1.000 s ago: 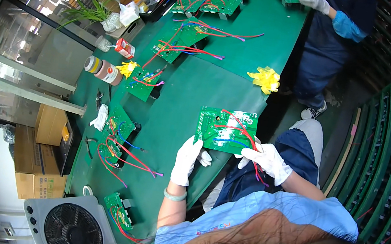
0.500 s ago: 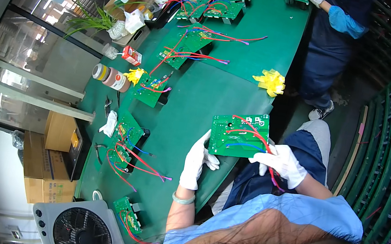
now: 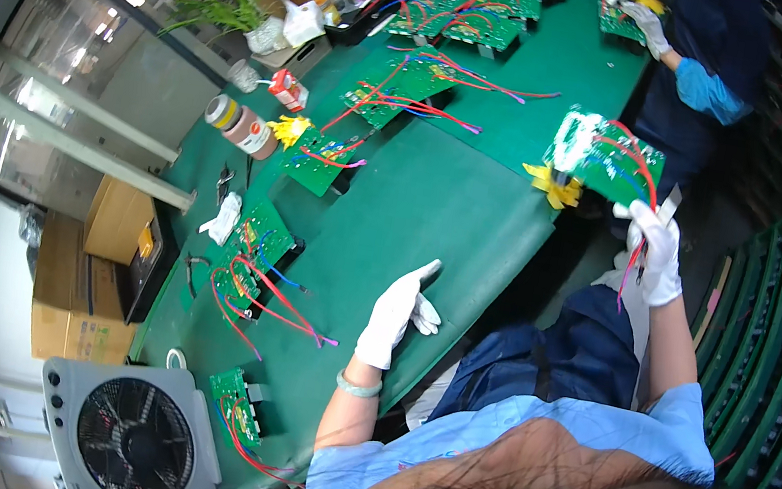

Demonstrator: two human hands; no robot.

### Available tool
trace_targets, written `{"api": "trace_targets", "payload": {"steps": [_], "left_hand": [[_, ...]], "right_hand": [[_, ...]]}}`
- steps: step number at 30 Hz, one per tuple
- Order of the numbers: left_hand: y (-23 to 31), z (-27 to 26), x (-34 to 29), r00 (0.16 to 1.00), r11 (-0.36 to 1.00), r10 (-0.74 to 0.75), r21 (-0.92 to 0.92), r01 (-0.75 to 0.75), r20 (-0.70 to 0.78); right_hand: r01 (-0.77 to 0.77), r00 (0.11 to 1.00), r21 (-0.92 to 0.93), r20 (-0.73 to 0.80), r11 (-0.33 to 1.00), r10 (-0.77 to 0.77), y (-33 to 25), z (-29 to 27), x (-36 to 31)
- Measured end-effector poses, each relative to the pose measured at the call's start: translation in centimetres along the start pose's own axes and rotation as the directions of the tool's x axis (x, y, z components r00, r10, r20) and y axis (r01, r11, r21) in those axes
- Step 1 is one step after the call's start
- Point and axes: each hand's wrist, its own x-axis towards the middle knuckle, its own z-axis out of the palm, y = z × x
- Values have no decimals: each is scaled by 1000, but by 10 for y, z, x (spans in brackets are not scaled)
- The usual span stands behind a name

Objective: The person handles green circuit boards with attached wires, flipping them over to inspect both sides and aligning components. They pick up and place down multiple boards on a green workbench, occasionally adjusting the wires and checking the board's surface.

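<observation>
In my gloved right hand (image 3: 655, 252) is a green circuit board (image 3: 616, 162), gripped by its near edge where red and blue wires come off. The board is raised and tilted past the table's right edge, with bright glare on its left part. Loose wire ends hang below my fingers. My gloved left hand (image 3: 396, 314) rests at the near edge of the green table mat (image 3: 438, 201), fingers stretched out and holding nothing. Nearest to it on the left lies a wired circuit board (image 3: 259, 250) with red leads trailing toward the hand.
More wired boards (image 3: 400, 84) line the table's far side. A yellow ribbon bundle (image 3: 553, 186) sits at the right edge. A jar (image 3: 251, 133), pliers (image 3: 192, 274) and a fan (image 3: 144, 445) stand left. A co-worker's gloved hand (image 3: 646, 25) touches another board. Green racks (image 3: 781, 343) are at right.
My right hand has carried the circuit board up and to the right, away from my left hand. My left hand stays near the table edge. The co-worker's hands have come further into view.
</observation>
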Motion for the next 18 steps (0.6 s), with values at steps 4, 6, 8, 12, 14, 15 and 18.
{"api": "trace_targets", "payload": {"steps": [4, 6, 8, 12, 14, 15, 18], "left_hand": [[0, -1, 2, 999, 999, -32, -20, 32, -18], [7, 2, 3, 998, 998, -54, -26, 53, -12], [6, -2, 3, 993, 992, -115, -56, 115, -7], [4, -2, -3, 998, 999, -48, -1, 48, -31], [12, 2, -8, 998, 998, -54, -14, 53, -37], [17, 4, -8, 994, 994, -102, -29, 101, -36], [12, 4, -4, 992, 991, -124, -49, 123, -24]], "right_hand": [[46, 997, 174, -74, 984, -34, 26, -14, 99], [51, 996, 282, -91, 958, -26, 23, -12, 134], [80, 997, 224, -36, 971, -73, 31, -5, 164], [-17, 999, 11, 32, 1000, 17, 61, -17, 197], [19, 997, -181, -73, 983, -33, 47, -5, 168], [-48, 988, -293, -155, 955, 2, 39, -1, 160], [214, 858, -624, -248, 752, -450, 58, -30, 165]]}}
